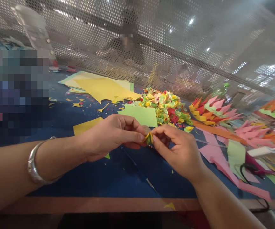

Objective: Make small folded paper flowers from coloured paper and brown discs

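Note:
A small folded piece of yellow and green paper is pinched between my two hands above the blue table. My left hand comes from the left with thumb and fingers closed on its left side. From the right, my right hand grips its other side with thumb and forefinger. Just behind the hands lies a light green sheet, and a yellow sheet is partly under my left hand. A heap of small folded papers in yellow, green, red and white stands beyond.
Large yellow sheets and scraps lie at the back left. Pointed paper pieces, pink strips and a black cable occupy the right. A perforated metal screen stands behind the table.

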The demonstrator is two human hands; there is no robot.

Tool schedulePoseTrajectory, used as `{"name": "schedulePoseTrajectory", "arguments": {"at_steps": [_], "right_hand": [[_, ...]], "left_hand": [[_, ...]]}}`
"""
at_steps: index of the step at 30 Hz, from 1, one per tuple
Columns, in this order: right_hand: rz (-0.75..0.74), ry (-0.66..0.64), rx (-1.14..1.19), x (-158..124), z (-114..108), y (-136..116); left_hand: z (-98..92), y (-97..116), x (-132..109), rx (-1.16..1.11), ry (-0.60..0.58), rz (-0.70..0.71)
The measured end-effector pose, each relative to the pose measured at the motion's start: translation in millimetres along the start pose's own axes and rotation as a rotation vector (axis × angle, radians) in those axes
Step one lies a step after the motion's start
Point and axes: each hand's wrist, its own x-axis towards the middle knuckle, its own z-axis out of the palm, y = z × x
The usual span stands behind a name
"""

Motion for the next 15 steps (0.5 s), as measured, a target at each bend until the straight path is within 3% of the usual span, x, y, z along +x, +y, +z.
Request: {"name": "schedulePoseTrajectory", "arguments": {"at_steps": [4,8,15], "right_hand": [[-0.022,-0.015,0.016,1.0,0.2,-2.2],[-0.02,-0.013,0.044,1.4,0.3,-2.1],[0.097,-0.064,0.135,4.7,4.9,5.8]], "left_hand": [[-1.0,0.1,1.1,0.084,-0.003,0.009],[-2.0,-2.1,2.2,0.298,0.026,0.116],[-7.7,-1.8,3.7,0.557,0.052,0.282]]}}
